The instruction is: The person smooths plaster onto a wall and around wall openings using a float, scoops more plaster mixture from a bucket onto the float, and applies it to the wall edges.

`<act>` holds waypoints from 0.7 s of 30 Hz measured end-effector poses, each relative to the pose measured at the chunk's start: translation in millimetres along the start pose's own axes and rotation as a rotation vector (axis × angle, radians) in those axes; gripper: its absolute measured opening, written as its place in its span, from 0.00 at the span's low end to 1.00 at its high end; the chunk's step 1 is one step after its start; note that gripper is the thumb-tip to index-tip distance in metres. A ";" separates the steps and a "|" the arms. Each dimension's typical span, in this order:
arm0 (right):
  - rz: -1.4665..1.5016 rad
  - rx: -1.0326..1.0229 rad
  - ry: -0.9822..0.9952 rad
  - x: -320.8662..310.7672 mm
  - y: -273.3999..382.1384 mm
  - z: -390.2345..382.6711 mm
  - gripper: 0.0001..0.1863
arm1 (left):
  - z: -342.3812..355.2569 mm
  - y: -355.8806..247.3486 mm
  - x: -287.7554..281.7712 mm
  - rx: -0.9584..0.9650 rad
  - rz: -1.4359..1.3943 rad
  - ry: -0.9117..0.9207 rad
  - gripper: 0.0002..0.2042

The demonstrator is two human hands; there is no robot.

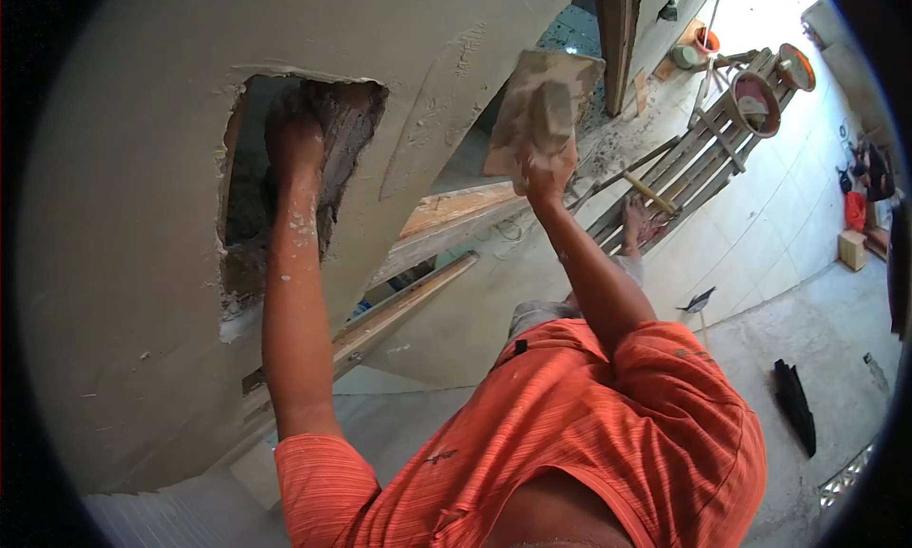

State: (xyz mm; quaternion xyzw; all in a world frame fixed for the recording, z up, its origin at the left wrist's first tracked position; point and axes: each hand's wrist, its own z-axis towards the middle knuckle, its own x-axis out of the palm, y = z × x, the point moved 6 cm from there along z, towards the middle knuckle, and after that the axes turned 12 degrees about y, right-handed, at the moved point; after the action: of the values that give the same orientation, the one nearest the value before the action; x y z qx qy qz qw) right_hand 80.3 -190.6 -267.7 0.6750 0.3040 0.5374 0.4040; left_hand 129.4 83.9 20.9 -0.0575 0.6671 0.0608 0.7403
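My left arm reaches up to a rectangular opening [228,182] cut in a plastered wall [142,292]. My left hand [293,135] is inside it, close to the right inner side, where rough, dark mortar [350,144] shows. Shadow hides those fingers, so I cannot make out their pose or whether they hold anything. Farther right, my right hand [548,175] is closed on a plastering float [518,92], a flat, mortar-smeared board with a block-shaped handle. The float is held up off the wall's edge, its handle side facing me. Specks of mortar dot my left forearm.
A slatted wooden scaffold plank [679,173] runs at the right, with a bucket [753,106] and another bucket [796,66] on it. A bare foot [634,220] rests beside a wooden-handled tool [651,194]. Timber rails [408,301] lie below the wall. Black debris [794,407] lies on the floor.
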 end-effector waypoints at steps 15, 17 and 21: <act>-0.586 -0.519 0.306 73.2 114.7 -5.0 0.17 | -14.0 16.9 5.9 -0.102 -0.271 0.128 0.18; -0.547 -0.495 0.214 60.1 118.0 26.2 0.17 | -16.5 9.9 6.1 -0.351 -0.505 0.048 0.19; -0.482 -0.513 0.070 32.3 135.4 99.8 0.25 | -18.0 33.6 3.4 -0.278 -0.460 0.037 0.19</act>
State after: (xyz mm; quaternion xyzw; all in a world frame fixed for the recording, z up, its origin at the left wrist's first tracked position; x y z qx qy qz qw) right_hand 181.7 -251.3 -143.7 0.4414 0.3233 0.5083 0.6651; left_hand 106.5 114.0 15.6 -0.3097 0.6351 -0.0188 0.7074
